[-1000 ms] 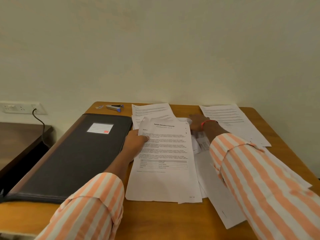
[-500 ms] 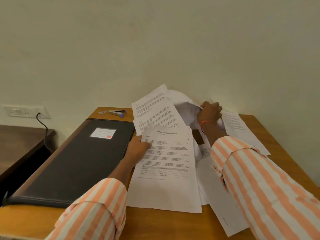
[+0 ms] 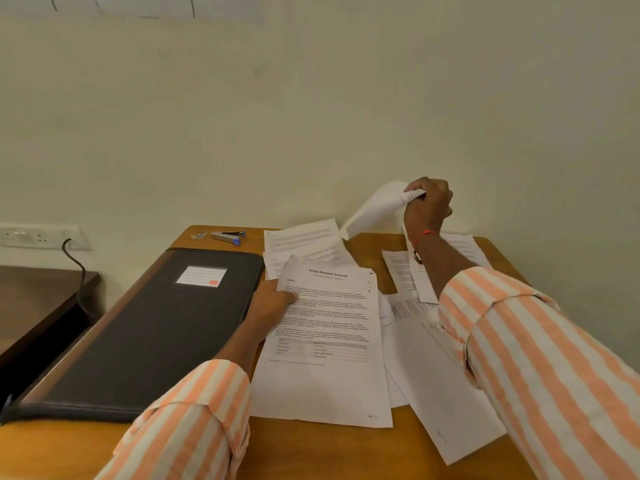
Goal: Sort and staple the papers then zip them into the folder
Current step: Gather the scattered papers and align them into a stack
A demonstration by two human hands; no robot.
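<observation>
1. A wooden worktop (image 3: 311, 452) fills the near view, with two orange-and-white striped sleeves reaching in from below.
2. A closed black folder (image 3: 149, 334) with a white label lies flat on the left side of the worktop.
3. Just right of the folder lies a transcript stack (image 3: 325, 341), printed side up. The left hand (image 3: 273, 303) grips its left edge, thumb on top.
4. Loose sheets (image 3: 440, 393) lie overlapping to the right of the stack, partly under the right sleeve.
5. Farther back, the right hand (image 3: 427, 206) is raised above the worktop, its fingers closed round one end of a curled sheet (image 3: 377, 209).
6. A stapler (image 3: 228, 236) sits at the far left edge, beyond the folder.
7. A wall socket (image 3: 34, 235) with a black cable is at far left.
</observation>
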